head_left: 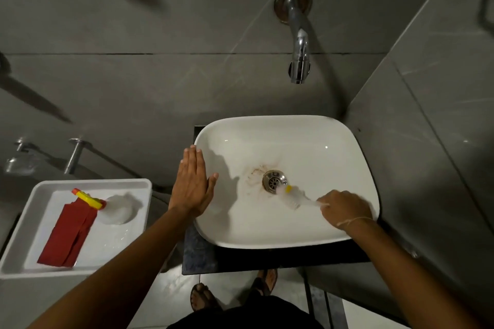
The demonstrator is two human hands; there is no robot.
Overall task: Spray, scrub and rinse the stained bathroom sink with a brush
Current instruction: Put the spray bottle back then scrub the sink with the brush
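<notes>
White brush (pixel 294 199) bristles meet the sink (pixel 307 232) drain (pixel 274 181), right hand (pixel 344 208) fingers clamped on it; left hand (pixel 192 184) lies flat, fingers together.

We see a white rounded-rectangle sink (pixel 291 232) on a dark tabletop (pixel 267 259), brown stains ringing the left and top of its steel drain (pixel 274 181). Brush (pixel 292 199): pale, blurred, yellow tip, held in our right grip (pixel 344 209), head lying just left of that grip, touching the basin at the drain's lower-right edge.
</notes>
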